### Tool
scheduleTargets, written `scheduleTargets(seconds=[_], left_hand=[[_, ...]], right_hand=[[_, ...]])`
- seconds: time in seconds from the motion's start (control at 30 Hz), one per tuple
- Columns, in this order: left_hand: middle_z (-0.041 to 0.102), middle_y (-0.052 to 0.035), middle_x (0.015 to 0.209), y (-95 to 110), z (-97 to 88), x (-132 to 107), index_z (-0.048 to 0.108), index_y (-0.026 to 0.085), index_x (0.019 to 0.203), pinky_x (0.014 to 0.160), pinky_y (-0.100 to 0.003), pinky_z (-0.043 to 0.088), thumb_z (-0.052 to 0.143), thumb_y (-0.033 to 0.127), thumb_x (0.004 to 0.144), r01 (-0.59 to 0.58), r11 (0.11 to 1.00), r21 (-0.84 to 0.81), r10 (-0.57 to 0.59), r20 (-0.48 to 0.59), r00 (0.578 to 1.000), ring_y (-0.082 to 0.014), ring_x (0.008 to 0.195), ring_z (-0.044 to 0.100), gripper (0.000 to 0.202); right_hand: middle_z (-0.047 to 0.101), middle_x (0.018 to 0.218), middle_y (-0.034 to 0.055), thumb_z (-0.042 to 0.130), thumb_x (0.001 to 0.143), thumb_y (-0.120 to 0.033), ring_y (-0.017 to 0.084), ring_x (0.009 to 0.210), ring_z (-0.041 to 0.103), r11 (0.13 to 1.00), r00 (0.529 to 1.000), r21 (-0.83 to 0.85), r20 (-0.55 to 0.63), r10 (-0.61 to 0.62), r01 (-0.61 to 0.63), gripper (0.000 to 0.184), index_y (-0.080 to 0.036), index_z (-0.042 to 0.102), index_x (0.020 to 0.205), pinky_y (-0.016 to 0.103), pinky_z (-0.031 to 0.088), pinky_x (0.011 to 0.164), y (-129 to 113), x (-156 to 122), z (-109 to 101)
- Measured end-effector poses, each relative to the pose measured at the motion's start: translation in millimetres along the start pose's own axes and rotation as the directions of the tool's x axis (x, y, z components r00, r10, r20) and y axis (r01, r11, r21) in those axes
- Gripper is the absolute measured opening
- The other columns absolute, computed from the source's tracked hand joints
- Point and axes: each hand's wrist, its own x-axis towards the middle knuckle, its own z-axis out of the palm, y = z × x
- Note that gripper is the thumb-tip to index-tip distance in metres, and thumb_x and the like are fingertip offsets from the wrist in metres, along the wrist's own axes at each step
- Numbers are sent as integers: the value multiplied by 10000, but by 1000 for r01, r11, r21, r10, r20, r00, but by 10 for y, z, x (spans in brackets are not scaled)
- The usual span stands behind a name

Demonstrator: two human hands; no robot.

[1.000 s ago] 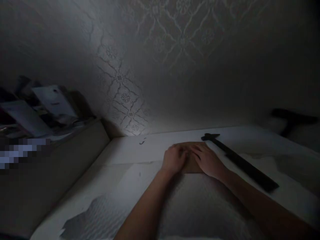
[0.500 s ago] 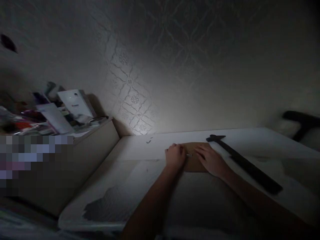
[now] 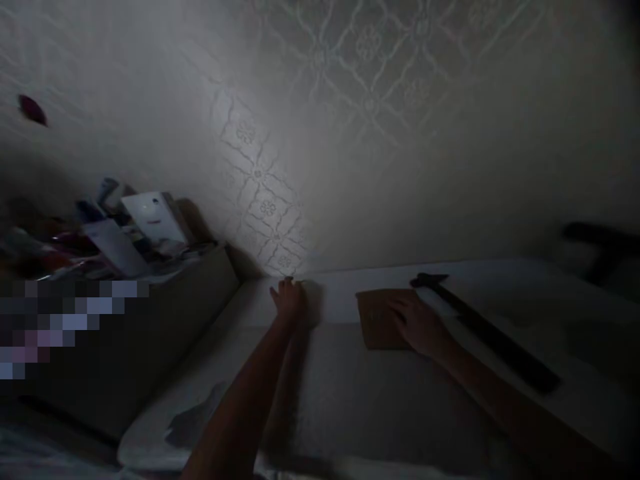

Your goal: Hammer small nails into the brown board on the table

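My left hand [image 3: 289,300] reaches to the table's back edge, by the wall. Its fingers bend together around small dark bits [image 3: 289,279], one finger sticking out to the left; the bits are too small to name. A flat brown piece [image 3: 377,323], like cardboard or thin wood, lies on the white table. Resting on its right half is my right hand [image 3: 417,323], fingers laid on the surface and slightly bent. Faint small marks show near the middle of the piece. To the right lies a dark hammer [image 3: 493,333], head toward the wall, apart from my right hand.
The white table [image 3: 350,400] has a grey worn patch at front left. A cabinet [image 3: 165,333] at left carries a white box [image 3: 156,217] and clutter. Patterned wall [image 3: 350,200] rises behind. A dark object [image 3: 605,243] stands at the far right. Light is dim.
My left hand has left the brown piece and moved left to the small dark bits by the wall. The right hand stays on the piece. The view has shifted slightly.
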Motion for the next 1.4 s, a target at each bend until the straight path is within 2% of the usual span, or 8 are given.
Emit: scheduleTargets(seconds=[0.17,0.57,0.73,0.83,0.97,1.1,1.27,1.4], left_hand=[[552,-115,1274,-188,17,91,676,221,1024,991,-502,341,366,225,887,34,999,32,-35,43,998,-275,1165,487,339],[629,-160,1119,-156,5,127,670,161,981,901,-444,421,392,213,877,10,999,40,-13,53,999,-303,1109,542,301],[645,-137,1132,49,-85,65,672,156,976,887,-392,447,441,223,870,18,981,-194,-23,-26,999,-273,1077,571,262],[704,-90,997,396,-219,-126,677,167,926,886,-322,457,504,254,852,3,824,-567,-61,-84,995,-201,956,632,207],[714,-60,816,930,-340,-549,674,144,787,769,-264,484,553,220,792,-104,433,-895,-42,-135,990,-155,795,650,143],[680,-33,733,1160,-273,-823,661,155,759,705,-255,460,566,200,765,-203,444,-873,27,-213,977,-145,713,608,106],[668,-31,768,1045,-166,-773,640,167,776,712,-255,436,543,218,789,-248,504,-827,49,-259,965,-147,729,578,110],[676,-44,792,983,-144,-710,648,167,805,684,-249,427,539,238,803,-211,511,-833,87,-194,977,-148,713,578,130]], right_hand=[[660,1167,141,406,874,-183,254,1088,602,999,1000,-46,-5,-11,10,359,-131,691,1086,421,461,973,-13,-3,-3],[657,1175,124,413,872,-179,246,1101,591,999,1000,-28,19,23,-22,355,-147,688,1094,407,450,982,-45,8,-30],[650,1171,169,407,873,-168,266,1110,585,999,999,-2,38,36,-36,365,-95,681,1103,417,437,989,-61,17,-43],[646,1173,178,419,869,-168,265,1108,587,999,999,13,31,38,-38,355,-83,679,1096,410,425,1000,-69,25,-49],[662,1140,172,411,874,-170,257,1083,595,999,999,19,-15,44,-44,377,-82,626,1170,393,458,953,-88,10,-65],[680,1089,153,395,886,-167,249,1041,608,998,994,11,-94,61,-61,363,-108,608,1174,394,468,916,-104,0,-103],[701,959,109,406,894,-179,243,940,618,994,960,31,-258,107,-102,262,-144,639,1007,416,469,877,-337,22,-462],[683,885,48,462,869,-146,205,865,627,972,841,188,-541,-18,141,207,-231,620,971,375,498,809,-788,-275,-1113]])
